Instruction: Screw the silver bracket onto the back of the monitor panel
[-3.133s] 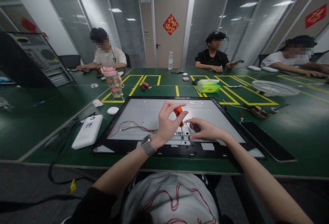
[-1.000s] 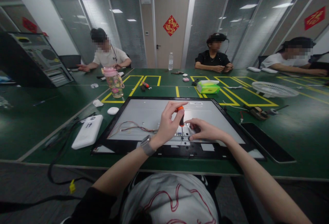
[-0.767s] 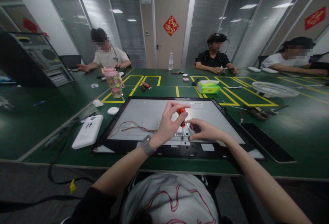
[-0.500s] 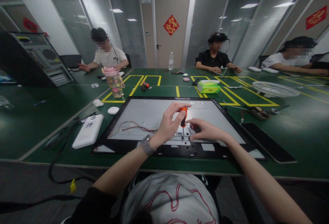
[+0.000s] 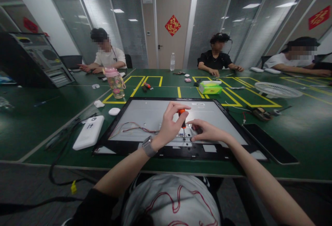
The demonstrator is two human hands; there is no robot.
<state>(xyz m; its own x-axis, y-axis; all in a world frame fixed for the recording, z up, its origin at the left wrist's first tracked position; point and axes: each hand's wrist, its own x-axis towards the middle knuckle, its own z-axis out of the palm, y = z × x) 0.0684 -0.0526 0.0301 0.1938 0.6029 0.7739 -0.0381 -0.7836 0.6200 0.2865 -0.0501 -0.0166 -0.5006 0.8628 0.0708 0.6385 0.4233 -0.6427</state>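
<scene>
A flat display panel (image 5: 153, 110) with a grey back and black frame lies on the green table in front of me. My left hand (image 5: 171, 120) is closed round a screwdriver (image 5: 183, 122) with an orange and black handle. It stands nearly upright, its tip down on a small metal bracket (image 5: 181, 135) near the panel's front edge. My right hand (image 5: 207, 131) bends over the right end of this bracket, thumb and forefinger at its edges; the other fingers are partly hidden. Thin coloured wires (image 5: 137, 127) run left across the panel.
A white power bank (image 5: 89, 132) and a pink-lidded bottle (image 5: 114, 83) stand left; a black phone (image 5: 269, 143) lies right. Behind are a green tissue pack (image 5: 210, 87) and a white fan grille (image 5: 278, 90). Several people sit across the table; a computer case (image 5: 44, 60) stands far left.
My left hand and the screwdriver handle have shifted slightly left, with the handle turned a little in my fingers. My right hand stays put. Two people opposite have moved their hands.
</scene>
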